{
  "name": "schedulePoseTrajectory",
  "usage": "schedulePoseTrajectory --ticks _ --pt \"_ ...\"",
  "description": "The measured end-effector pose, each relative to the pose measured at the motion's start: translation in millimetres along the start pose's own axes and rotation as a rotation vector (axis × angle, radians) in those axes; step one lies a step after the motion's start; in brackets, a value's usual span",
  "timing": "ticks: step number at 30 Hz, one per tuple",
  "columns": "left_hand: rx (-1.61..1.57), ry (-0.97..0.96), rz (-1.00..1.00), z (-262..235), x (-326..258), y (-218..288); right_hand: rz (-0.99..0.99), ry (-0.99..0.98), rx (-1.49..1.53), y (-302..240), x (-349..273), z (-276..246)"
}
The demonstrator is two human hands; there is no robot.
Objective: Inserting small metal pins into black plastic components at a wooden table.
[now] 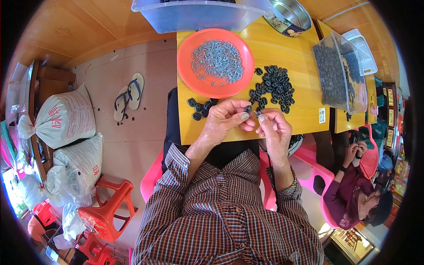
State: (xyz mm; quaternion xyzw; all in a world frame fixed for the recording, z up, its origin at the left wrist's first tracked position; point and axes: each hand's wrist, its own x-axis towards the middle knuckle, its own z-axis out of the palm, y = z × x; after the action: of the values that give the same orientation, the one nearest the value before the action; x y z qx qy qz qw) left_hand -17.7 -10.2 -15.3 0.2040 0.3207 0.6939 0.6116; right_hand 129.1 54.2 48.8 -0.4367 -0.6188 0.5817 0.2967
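Note:
My left hand (225,119) pinches a black oval plastic piece (247,109) between thumb and fingertips, just over the table's near edge. Close beside it, my right hand (274,130) is closed in a pinch, thumb against forefinger. A tiny dark thing shows at its fingertips, too small to name. Beyond my left hand lies a red round plate (185,73) with a heap of small grey-blue screw-like pins (216,61). A pile of black oval pieces with holes (277,85) lies to the right of the plate. Several similar black pieces (196,115) sit left of my left hand.
A clear plastic bin (198,20) stands at the far edge, with a round tin (287,32) beside it. Another clear bin (327,84) full of black pieces is at the right. A co-worker (353,190) sits there. Sacks (66,117) and a red stool (106,212) stand left.

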Motion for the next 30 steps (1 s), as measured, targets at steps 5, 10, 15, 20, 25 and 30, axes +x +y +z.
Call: schedulePoseTrajectory --ticks 5,10,15,20,25,30 --pt "-0.004 -0.007 0.017 -0.7 1.0 -2.0 -0.014 -0.026 0.028 -0.7 0.4 -0.3" --pt "0.036 -0.022 0.033 -2.4 0.9 -3.3 0.008 -0.046 0.003 -0.4 2.0 1.2" --pt "0.077 -0.008 0.032 0.3 0.8 -1.7 0.032 -0.043 0.011 4.3 2.2 1.1" --pt "0.113 -0.005 0.048 0.3 0.7 -2.1 -0.007 -0.038 -0.012 2.2 3.1 2.3" --pt "0.134 -0.004 0.047 0.1 -0.1 -2.4 0.007 -0.045 -0.048 -0.1 3.6 1.2" --pt "0.164 0.000 0.042 2.6 -0.1 -0.3 -0.009 -0.047 -0.052 1.7 3.8 1.9"
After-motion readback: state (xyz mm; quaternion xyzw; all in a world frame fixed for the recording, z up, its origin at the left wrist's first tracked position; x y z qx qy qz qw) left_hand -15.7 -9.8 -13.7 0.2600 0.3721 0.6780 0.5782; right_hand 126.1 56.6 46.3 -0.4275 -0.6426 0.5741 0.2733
